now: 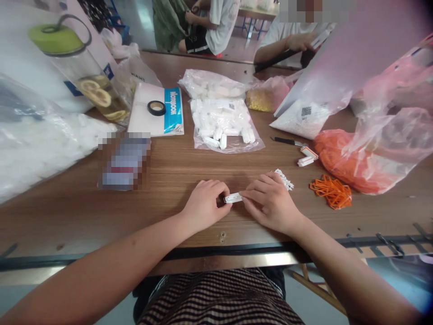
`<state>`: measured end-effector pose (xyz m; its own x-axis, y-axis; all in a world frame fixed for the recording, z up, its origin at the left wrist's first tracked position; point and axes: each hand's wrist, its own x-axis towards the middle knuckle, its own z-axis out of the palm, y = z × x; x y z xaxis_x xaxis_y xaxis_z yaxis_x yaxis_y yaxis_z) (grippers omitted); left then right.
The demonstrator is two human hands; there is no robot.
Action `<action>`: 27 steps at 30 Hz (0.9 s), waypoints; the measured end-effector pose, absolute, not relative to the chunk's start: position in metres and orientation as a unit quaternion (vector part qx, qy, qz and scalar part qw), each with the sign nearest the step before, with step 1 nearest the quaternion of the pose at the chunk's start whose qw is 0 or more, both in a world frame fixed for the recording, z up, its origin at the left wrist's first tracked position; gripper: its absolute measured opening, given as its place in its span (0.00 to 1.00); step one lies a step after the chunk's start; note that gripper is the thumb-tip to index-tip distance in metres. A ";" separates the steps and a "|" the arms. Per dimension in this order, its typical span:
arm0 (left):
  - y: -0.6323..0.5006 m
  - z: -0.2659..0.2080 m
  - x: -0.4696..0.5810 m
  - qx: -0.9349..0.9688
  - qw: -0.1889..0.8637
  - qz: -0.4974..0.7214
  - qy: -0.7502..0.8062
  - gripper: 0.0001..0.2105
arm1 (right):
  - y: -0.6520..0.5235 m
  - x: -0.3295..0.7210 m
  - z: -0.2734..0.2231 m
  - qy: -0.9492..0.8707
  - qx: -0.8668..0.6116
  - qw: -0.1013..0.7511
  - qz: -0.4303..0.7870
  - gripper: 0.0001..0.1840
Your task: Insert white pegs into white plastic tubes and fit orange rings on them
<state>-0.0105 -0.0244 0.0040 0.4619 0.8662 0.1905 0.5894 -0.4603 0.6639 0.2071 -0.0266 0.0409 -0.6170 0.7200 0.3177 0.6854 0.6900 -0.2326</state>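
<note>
Between my hands lies a small white rectangular plastic part point(233, 197) with a row of little openings or marks along it. My left hand point(204, 203) pinches its left end between thumb and fingers. At the other end, the fingertips of my right hand point(270, 201) close on the part. Just beyond my right hand sits a small pile of tiny white pieces point(284, 179), partly hidden by the fingers. To the right lies a heap of thin orange frames point(332, 192). Two white parts with orange edging point(307, 156) rest farther back, beside black-handled tweezers or a similar slim tool point(287, 141).
A clear bag of white parts point(223, 119) lies at the back middle. Left are a notebook point(152, 122) with a roll of black tape point(156, 108), a phone-like object point(125, 162) and a bottle point(91, 81). Orange pieces fill a bag point(352, 153) at right. Other people sit opposite.
</note>
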 end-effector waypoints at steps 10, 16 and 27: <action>-0.025 0.004 -0.011 0.812 0.267 0.250 0.455 0.05 | -0.030 0.208 0.042 -0.891 -0.403 0.207 0.045 0.09; -0.024 0.004 -0.011 0.813 0.266 0.245 0.457 0.05 | -0.012 0.292 0.044 -0.754 -0.617 0.216 0.067 0.11; -0.024 0.006 -0.011 0.815 0.261 0.240 0.459 0.05 | -0.019 0.339 0.017 -0.680 -0.694 0.188 0.144 0.12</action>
<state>-0.0111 -0.0240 0.0058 0.4627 0.8735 0.1514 0.6233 -0.4420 0.6451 0.3388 -0.0194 0.0172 0.0344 0.9978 0.0560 0.8900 -0.0051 -0.4560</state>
